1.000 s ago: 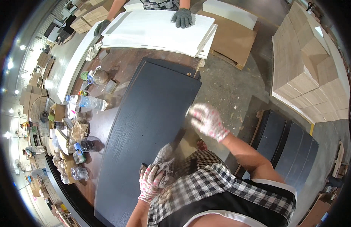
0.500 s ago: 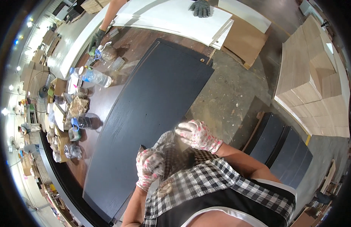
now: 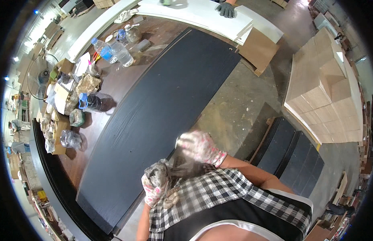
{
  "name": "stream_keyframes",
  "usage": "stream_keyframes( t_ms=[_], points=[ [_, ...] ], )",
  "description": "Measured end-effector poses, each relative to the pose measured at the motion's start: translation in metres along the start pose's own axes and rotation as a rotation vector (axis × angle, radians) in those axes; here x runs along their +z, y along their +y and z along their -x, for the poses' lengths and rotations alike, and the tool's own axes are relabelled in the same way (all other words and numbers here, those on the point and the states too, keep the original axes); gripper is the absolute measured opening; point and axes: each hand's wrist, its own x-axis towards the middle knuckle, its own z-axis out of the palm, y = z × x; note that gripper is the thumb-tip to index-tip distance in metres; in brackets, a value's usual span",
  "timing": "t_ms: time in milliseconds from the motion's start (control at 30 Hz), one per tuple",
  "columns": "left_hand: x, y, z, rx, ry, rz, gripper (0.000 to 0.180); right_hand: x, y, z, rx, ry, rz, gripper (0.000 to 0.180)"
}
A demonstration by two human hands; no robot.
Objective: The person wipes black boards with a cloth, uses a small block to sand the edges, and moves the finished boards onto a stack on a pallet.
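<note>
Both my hands wear white gloves with pink spots and are close to my body, by the near edge of a long black panel (image 3: 154, 96). My left hand (image 3: 152, 193) is closed around a crumpled grey rag (image 3: 157, 173), which bunches up over the fingers. A thin, smeared grey part of it stretches toward my right hand (image 3: 200, 147). That hand is blurred by motion, its fingers bent toward the panel's edge. Whether it grips the rag I cannot make out.
Water bottles (image 3: 122, 54), a dark bottle with a blue handle (image 3: 92, 102) and a clear jar (image 3: 70, 139) stand left of the panel. Across the table, a co-worker's grey-gloved hand (image 3: 226, 10) rests on white boards (image 3: 186, 14). Stacked cardboard (image 3: 323, 88) stands right, beyond black panels (image 3: 291, 148).
My view has shifted, so the panel and bottles appear moved. My right hand has moved slightly left, and the rag in my left hand has bunched up higher. The co-worker's other hand has left the bottles.
</note>
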Motion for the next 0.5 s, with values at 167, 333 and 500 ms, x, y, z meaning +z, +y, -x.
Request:
stream_keyframes(
  t_ms=[167,333,500],
  points=[
    [-0.034,-0.023,0.035,0.232,-0.124,-0.027,0.039,-0.04,0.036,-0.037,0.231,0.401,0.115,0.026],
    [-0.044,-0.005,0.051,0.09,-0.171,0.094,0.031,-0.032,0.065,-0.035,0.295,0.425,0.274,0.026],
    [-0.043,-0.011,0.073,-0.008,-0.085,-0.031,0.03,0.045,-0.085,-0.002,0.054,-0.062,-0.08,0.025]
  ],
)
